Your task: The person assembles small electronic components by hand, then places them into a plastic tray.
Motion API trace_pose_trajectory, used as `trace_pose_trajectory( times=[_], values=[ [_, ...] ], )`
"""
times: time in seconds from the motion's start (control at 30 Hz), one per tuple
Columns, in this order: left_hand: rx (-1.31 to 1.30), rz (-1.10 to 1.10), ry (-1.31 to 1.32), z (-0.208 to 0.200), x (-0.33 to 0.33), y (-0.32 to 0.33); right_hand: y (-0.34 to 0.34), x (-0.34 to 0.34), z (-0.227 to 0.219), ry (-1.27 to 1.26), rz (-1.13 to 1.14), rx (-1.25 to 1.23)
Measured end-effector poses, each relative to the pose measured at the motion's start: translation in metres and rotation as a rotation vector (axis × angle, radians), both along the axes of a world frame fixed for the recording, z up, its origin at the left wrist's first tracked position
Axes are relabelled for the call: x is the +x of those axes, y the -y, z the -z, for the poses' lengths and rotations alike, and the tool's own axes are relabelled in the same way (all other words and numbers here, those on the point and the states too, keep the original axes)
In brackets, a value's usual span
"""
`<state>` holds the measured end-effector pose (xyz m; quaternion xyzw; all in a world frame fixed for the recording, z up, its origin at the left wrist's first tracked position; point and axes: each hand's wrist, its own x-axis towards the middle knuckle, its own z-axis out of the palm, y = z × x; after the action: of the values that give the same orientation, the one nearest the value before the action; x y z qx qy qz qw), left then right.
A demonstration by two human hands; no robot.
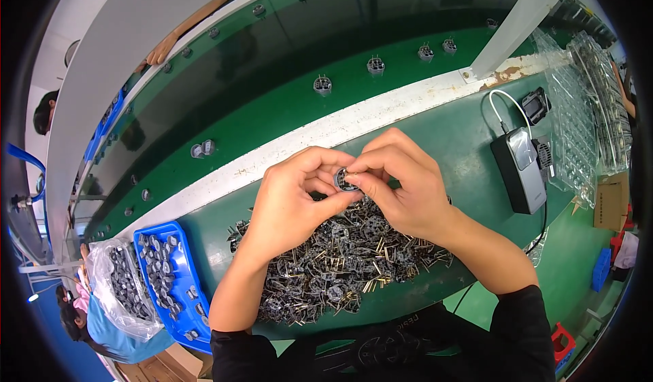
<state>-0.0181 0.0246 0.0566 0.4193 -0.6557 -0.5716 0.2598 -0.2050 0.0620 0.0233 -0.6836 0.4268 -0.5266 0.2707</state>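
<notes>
Above the green table, my left hand (289, 195) grips a small round grey plug part (344, 180) by its rim, between thumb and fingers. My right hand (408, 185) is closed in a pinch at the same part's open face, thumb and forefinger touching it. Metal bits show inside the part; whether the right fingertips also hold a separate tiny piece is hidden. Right below both hands spreads a heap of black parts with brass-coloured pins (340, 266). To the left, a blue tray (178, 242) contains several grey round housings.
Beyond a white rail (326, 134), a green conveyor belt (265, 117) carries several round plug parts (322, 85). A clear bag of housings (126, 283) lies left of the tray. At right are a black-and-grey power bank (520, 171) with a cable and clear plastic trays (568, 110). Other people work nearby.
</notes>
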Motion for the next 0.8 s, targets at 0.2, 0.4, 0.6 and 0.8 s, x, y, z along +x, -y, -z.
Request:
trace_pose_trajectory(
  times=[0.2,0.4,0.6,0.8],
  values=[
    [0.148,0.03,-0.192,0.004,0.007,0.008,0.004,-0.008,0.0,-0.036,-0.068,-0.072],
    [-0.21,-0.221,0.113,0.013,0.022,0.041,0.017,-0.039,0.009,-0.39,-0.248,0.151],
    [-0.424,-0.273,0.629,0.03,0.049,0.102,0.02,-0.034,0.018,-0.415,-0.327,0.145],
    [-0.488,-0.204,0.637,0.036,0.061,0.111,0.012,-0.028,0.006,-0.505,-0.294,0.233]
  ],
)
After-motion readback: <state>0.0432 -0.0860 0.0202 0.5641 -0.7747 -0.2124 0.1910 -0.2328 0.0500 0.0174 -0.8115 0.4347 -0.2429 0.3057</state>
